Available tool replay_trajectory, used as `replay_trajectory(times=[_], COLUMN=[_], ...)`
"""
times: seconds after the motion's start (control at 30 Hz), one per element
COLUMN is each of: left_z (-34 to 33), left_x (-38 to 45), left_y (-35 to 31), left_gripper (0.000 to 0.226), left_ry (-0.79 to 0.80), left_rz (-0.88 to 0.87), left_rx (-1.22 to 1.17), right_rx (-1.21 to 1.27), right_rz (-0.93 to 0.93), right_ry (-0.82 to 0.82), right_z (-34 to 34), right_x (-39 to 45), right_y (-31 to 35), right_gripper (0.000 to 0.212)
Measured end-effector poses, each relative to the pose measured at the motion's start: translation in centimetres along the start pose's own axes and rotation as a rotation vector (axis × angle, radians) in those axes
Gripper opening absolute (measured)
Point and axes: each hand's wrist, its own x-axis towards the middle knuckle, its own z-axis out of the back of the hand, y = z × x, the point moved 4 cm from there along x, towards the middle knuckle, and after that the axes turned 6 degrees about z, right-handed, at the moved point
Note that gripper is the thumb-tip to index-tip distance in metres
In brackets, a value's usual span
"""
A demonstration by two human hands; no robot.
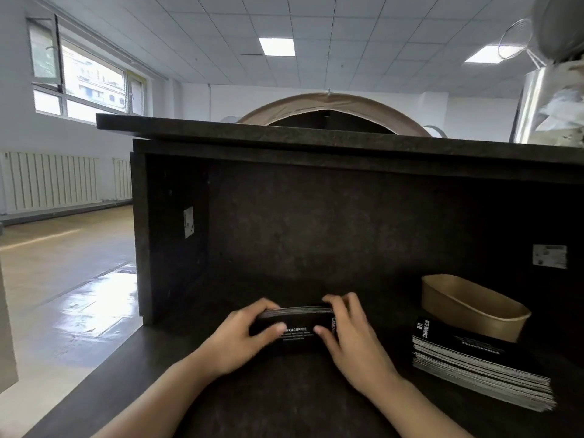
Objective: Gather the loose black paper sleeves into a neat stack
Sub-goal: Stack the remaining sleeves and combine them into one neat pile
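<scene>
Black paper sleeves (295, 327): small bundle clamped between both hands at 6 o'clock on the dark counter (284, 399), squaring in progress.

Your left hand (245, 338) grips the left end, thumb on the printed face, fingers curled over the top edge; right hand (347, 336) mirrors it on the right end. Top edges look nearly flush. I'd loosen the grip slightly, tap the long edge on the counter, then press both ends inward. Bigger sleeve pile (480, 371) sits at 3 o'clock, fanned, just in front of the brown paper bowl (474, 308). Land the bundle there squarely.
</scene>
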Motion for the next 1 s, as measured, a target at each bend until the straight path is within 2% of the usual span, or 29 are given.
replay_trajectory(times=[0.1, 0.2, 0.33, 0.37, 0.5, 0.6, 0.83, 1.0], left_z=[-0.3, 0.0, 1.1, 1.3, 1.6, 1.6, 1.4, 1.4], left_x=[0.3, 0.5, 0.7, 0.8, 0.9, 0.9, 0.9, 0.9], left_y=[0.0, 0.1, 1.3, 1.5, 2.0, 2.2, 2.0, 1.9], left_gripper=[0.024, 0.024, 0.023, 0.023, 0.026, 0.026, 0.016, 0.012], left_ry=[0.024, -0.005, -0.066, -0.084, -0.14, -0.135, -0.145, -0.15], left_rz=[-0.054, -0.059, 0.002, 0.014, 0.02, 0.014, -0.043, -0.036], left_rx=[0.049, 0.046, 0.033, 0.035, 0.079, 0.08, 0.06, 0.053], right_rx=[-0.172, -0.144, -0.023, -0.014, -0.081, -0.03, 0.054, -0.206], right_rz=[0.051, 0.046, -0.072, -0.114, -0.241, -0.283, -0.307, -0.234], right_ry=[0.069, 0.082, -0.044, -0.033, 0.211, 0.224, 0.152, 0.073], right_z=[-0.7, -0.3, 1.3, 1.3, 0.4, 0.3, 0.7, 1.8], right_x=[0.1, 0.3, 0.3, 0.2, -0.6, -0.5, -0.5, -0.4], right_y=[0.7, 0.5, -1.2, -1.7, -3.0, -3.5, -3.5, -3.0], right_gripper=[0.059, 0.069, 0.045, 0.043, 0.049, 0.042, 0.024, 0.017])
